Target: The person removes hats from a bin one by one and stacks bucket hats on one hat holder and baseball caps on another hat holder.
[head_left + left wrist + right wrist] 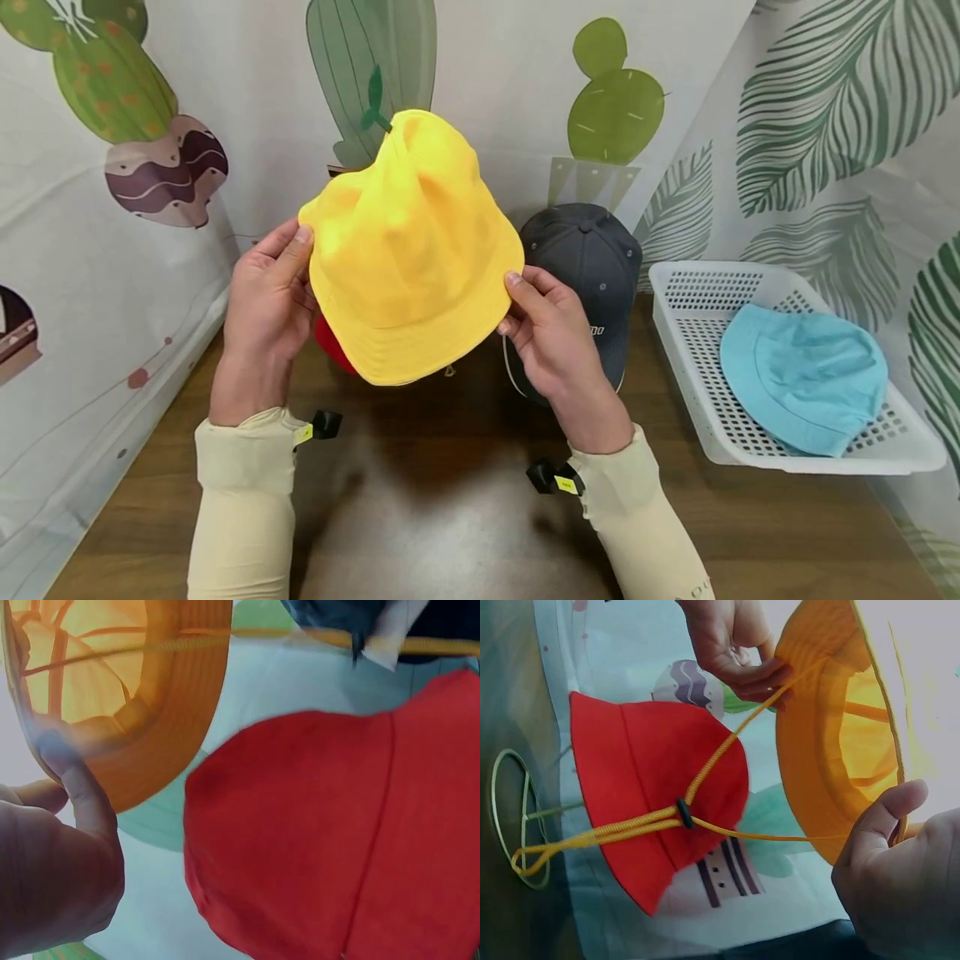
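A yellow bucket hat [412,250] with a green leaf on its crown is held up over the table, tilted with its top toward the head camera. My left hand [262,292] pinches the left edge of the brim between thumb and fingers. On the opposite side my right hand [551,337] pinches the brim the same way. The right wrist view looks into the hat's underside, where a yellow chin cord [637,823] with a black toggle [684,812] hangs down. Behind the yellow hat is a red hat [667,757], mostly hidden in the head view.
A dark baseball cap [581,250] stands behind my right hand. To the right, a white plastic basket [678,375] holds a light blue bucket hat [810,375]. A thin wire stand [526,816] is under the red hat. Printed curtains enclose the brown wooden table [420,533].
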The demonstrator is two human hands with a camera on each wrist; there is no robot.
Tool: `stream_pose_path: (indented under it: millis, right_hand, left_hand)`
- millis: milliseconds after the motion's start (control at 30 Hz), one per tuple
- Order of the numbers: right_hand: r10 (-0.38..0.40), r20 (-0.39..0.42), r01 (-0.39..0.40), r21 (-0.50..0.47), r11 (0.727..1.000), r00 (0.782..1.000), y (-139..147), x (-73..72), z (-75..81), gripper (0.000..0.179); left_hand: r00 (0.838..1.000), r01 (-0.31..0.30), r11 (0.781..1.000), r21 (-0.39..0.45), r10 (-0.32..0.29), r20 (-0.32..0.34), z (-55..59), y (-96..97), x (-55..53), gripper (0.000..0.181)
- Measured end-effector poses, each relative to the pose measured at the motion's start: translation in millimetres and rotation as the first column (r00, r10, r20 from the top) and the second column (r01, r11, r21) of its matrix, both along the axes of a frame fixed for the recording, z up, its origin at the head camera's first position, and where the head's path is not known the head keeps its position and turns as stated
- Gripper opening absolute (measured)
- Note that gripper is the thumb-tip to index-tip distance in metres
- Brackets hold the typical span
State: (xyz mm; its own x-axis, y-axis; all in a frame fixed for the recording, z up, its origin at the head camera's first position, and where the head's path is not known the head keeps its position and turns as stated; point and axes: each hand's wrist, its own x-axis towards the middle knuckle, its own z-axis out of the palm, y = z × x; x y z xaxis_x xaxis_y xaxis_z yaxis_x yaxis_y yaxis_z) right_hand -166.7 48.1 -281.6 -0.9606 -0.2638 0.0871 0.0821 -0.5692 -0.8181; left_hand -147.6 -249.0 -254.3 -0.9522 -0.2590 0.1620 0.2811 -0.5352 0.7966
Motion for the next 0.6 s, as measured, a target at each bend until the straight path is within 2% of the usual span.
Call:
stream_pose_path:
  millis: [267, 600]
  right_hand:
    - [-0.035, 0.076, 0.036, -0.012, 0.999, 0.997, -35.1, -12.1, -7.9, 0.011]
    - [-0.157, 0.135, 0.160, -0.014, 0.987, 0.978, -66.1, -27.5, -19.4, 0.013]
  left_hand:
    - [1.000, 0.005, 0.992, 0.128, -0.003, -0.009, -14.7, -25.0, -14.5, 0.034]
    - [0.995, -0.053, 0.990, 0.128, 0.042, 0.087, -29.3, -41.2, -30.5, 0.042]
